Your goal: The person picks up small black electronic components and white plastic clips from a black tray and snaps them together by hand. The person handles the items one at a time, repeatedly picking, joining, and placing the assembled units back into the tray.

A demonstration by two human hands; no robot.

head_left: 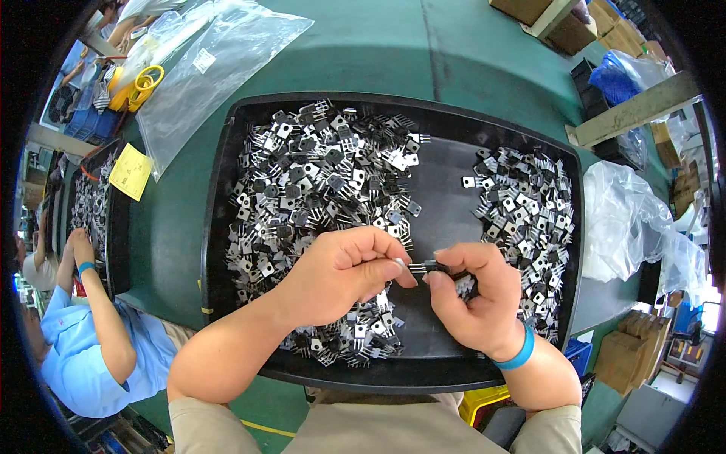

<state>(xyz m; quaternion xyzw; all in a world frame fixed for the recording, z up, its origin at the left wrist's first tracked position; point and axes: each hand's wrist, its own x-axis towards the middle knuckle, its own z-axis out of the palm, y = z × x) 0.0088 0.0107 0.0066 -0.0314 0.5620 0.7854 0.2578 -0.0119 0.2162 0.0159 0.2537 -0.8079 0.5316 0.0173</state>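
Over the middle of a black tray (446, 372), my two hands meet at the fingertips. Between thumb and forefinger, my right hand (484, 299) holds a small black transistor (432, 266), its thin metal legs pointing left. My left hand (352, 265) is closed in a pinch at the ends of those legs. A small pale bit shows at its fingertips, too small to make out. A large heap of loose transistors (302, 174) fills the tray's left side, partly hidden by my left hand and forearm. On the right side lies a smaller heap (522, 212).
The tray sits on a green table (363, 68). A clear plastic bag (219, 68) and a yellow note (131, 172) lie left. Crumpled plastic (624, 212) is at the right. A co-worker in a blue shirt (98, 344) handles parts in another black tray (119, 227).
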